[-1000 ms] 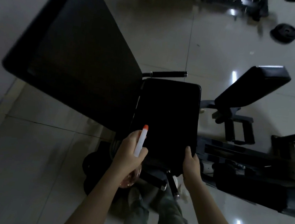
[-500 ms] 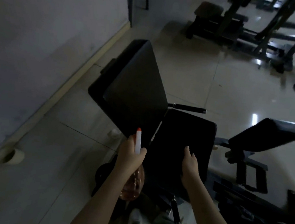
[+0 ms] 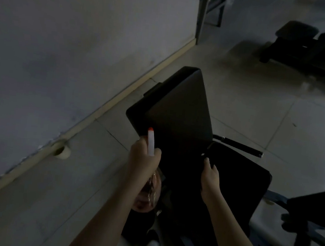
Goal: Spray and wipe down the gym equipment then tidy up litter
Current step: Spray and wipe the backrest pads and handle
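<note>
Dim room: grey wall point(image 3: 65, 41) left of my left hand point(image 3: 143, 161), glossy pale tiled floor point(image 3: 250, 104) beyond, baseboard point(image 3: 120, 96) between them.

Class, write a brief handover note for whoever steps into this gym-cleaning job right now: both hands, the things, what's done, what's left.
Left hand grips the spray bottle, its nozzle aimed toward the back pad.
Right hand lies flat on the seat pad, fingers straight, holding nothing visible; no cloth in view.
Done: too dim to tell whether either pad is sprayed or wiped.
Left: probably spray and wipe both pads, then check the pale object at the wall's base, possibly litter.
</note>
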### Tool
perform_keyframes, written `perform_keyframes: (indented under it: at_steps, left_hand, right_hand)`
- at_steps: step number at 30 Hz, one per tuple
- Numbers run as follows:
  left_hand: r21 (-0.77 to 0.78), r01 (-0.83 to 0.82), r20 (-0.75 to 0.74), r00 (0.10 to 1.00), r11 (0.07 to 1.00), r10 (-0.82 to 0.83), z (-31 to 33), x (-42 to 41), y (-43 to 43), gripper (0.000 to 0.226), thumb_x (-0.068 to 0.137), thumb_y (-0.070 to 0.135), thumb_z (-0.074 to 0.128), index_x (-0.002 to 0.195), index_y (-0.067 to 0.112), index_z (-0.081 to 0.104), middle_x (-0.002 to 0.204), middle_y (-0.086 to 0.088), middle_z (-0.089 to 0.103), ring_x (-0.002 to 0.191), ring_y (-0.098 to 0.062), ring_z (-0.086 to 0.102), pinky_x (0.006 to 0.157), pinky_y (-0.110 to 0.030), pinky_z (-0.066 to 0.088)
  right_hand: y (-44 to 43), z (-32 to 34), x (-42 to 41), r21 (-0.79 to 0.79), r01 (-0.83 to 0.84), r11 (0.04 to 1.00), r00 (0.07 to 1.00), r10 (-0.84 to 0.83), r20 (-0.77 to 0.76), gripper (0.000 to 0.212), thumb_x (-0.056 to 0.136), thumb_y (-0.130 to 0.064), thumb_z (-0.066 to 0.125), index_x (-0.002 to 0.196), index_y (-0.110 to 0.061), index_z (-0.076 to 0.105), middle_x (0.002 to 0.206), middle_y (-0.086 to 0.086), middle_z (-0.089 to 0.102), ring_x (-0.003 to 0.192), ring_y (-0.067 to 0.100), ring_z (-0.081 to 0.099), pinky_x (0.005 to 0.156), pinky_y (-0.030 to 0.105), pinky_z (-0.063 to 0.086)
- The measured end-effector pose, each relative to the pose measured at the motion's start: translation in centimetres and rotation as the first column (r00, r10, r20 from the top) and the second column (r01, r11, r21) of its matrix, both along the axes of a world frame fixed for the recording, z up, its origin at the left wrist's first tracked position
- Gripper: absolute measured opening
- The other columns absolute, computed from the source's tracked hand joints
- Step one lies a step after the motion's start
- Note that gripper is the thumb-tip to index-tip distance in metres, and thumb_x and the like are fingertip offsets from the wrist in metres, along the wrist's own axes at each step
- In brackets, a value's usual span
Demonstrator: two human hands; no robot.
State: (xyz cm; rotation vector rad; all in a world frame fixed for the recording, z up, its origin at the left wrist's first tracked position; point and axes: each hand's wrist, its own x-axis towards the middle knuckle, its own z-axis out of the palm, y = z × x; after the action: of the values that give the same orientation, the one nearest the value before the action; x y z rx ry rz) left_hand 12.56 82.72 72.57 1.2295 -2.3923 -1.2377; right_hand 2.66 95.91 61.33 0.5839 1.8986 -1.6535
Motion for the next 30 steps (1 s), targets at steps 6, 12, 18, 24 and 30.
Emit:
perform_keyframes:
  at_steps: [6, 12, 18, 24, 30]
  left_hand:
    - [-0.011, 0.027, 0.076, 0.997, 1.0, -0.026, 1.6, -3.0, 0.3, 0.012, 0.09, 0.017, 0.049, 0.099, 0.023, 0.053, 0.076, 0.004, 0.054, 0.06, -0.002, 0.048, 0.043, -0.01, 0.036]
    - [0.188, 0.019, 0.082, 0.996, 0.982, -0.035, 2.2, -5.4, 0.7, 0.018, 0.088, 0.016, 0.052, 0.106, 0.015, 0.055, 0.098, -0.005, 0.058, 0.081, -0.014, 0.06, 0.061, -0.024, 0.045]
    - [0.25, 0.014, 0.109, 0.993, 0.968, -0.042, 2.6, -7.9, 0.5, 0.031, 0.088, 0.019, 0.054, 0.117, 0.012, 0.055, 0.102, -0.007, 0.06, 0.086, -0.016, 0.063, 0.082, -0.035, 0.056]
    - [0.229, 0.056, 0.076, 0.994, 0.972, -0.075, 3.3, -10.2, 0.3, 0.028, 0.089, 0.012, 0.054, 0.117, 0.012, 0.052, 0.101, 0.002, 0.051, 0.081, -0.01, 0.057, 0.075, -0.029, 0.053]
    - [0.223, 0.046, 0.142, 0.987, 0.974, -0.079, 3.9, -12.3, -0.1, 0.038, 0.09, 0.018, 0.055, 0.127, 0.013, 0.049, 0.107, -0.007, 0.057, 0.087, -0.016, 0.061, 0.081, -0.032, 0.055]
  right_hand:
    - [1.3, -0.1, -0.5, -0.008, 0.028, 1.0, 0.999, -0.028, 0.016, 0.051, 0.098, -0.045, 0.039, 0.138, -0.012, 0.044, 0.131, 0.012, 0.054, 0.115, 0.03, 0.055, 0.099, 0.047, 0.045]
    - [3.2, 0.2, -0.8, -0.034, 0.067, 0.997, 0.997, -0.066, 0.032, 0.049, 0.099, -0.041, 0.039, 0.138, -0.011, 0.041, 0.125, 0.006, 0.054, 0.115, 0.03, 0.054, 0.099, 0.046, 0.045]
    - [3.9, 0.5, -1.9, -0.052, 0.078, 0.996, 0.997, -0.077, 0.019, 0.054, 0.1, -0.041, 0.038, 0.145, -0.011, 0.033, 0.139, 0.012, 0.045, 0.125, 0.032, 0.047, 0.103, 0.044, 0.041]
    - [3.0, 1.0, -3.4, -0.063, 0.048, 0.997, 0.999, -0.049, -0.016, 0.051, 0.1, -0.041, 0.038, 0.139, -0.009, 0.041, 0.133, 0.014, 0.052, 0.117, 0.03, 0.053, 0.097, 0.041, 0.045]
    - [1.3, 2.3, -4.6, -0.054, 0.008, 0.999, 0.999, -0.01, -0.047, 0.056, 0.098, -0.045, 0.038, 0.143, -0.011, 0.037, 0.138, 0.013, 0.048, 0.122, 0.03, 0.05, 0.101, 0.046, 0.043]
